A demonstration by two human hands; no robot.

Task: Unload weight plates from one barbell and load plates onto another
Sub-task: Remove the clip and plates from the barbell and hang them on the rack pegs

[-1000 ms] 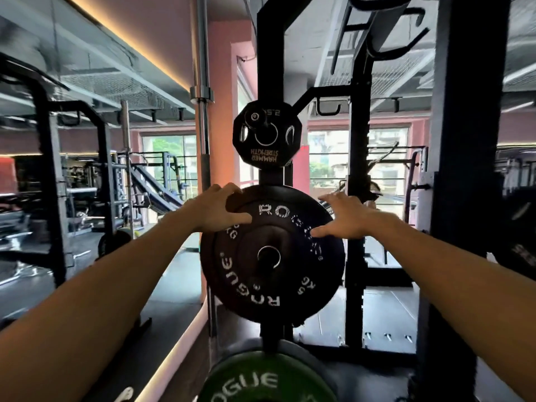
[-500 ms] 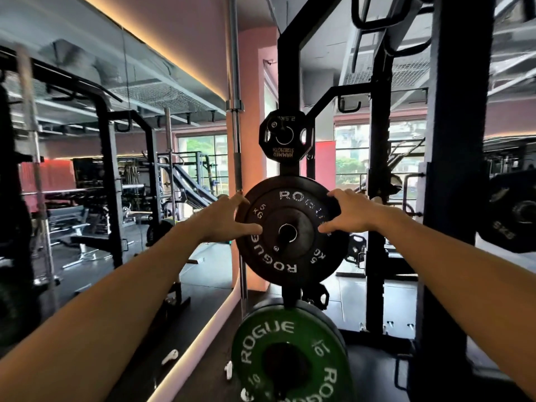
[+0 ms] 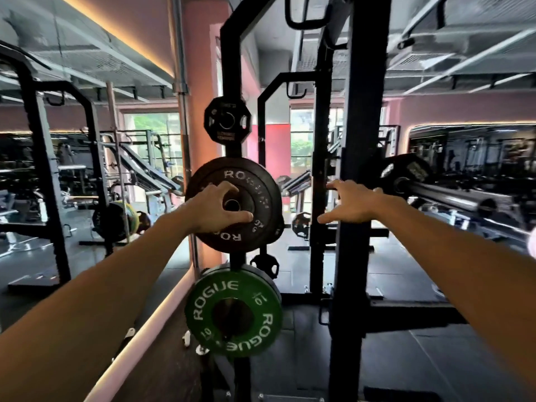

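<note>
A black Rogue plate (image 3: pixel 255 198) hangs upright on its peg above a green Rogue plate (image 3: pixel 233 313).

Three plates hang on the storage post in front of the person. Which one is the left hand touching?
The middle one, the black Rogue plate. The left hand rests on its face near the centre hole. The small black plate above and the green plate below are untouched.
</note>
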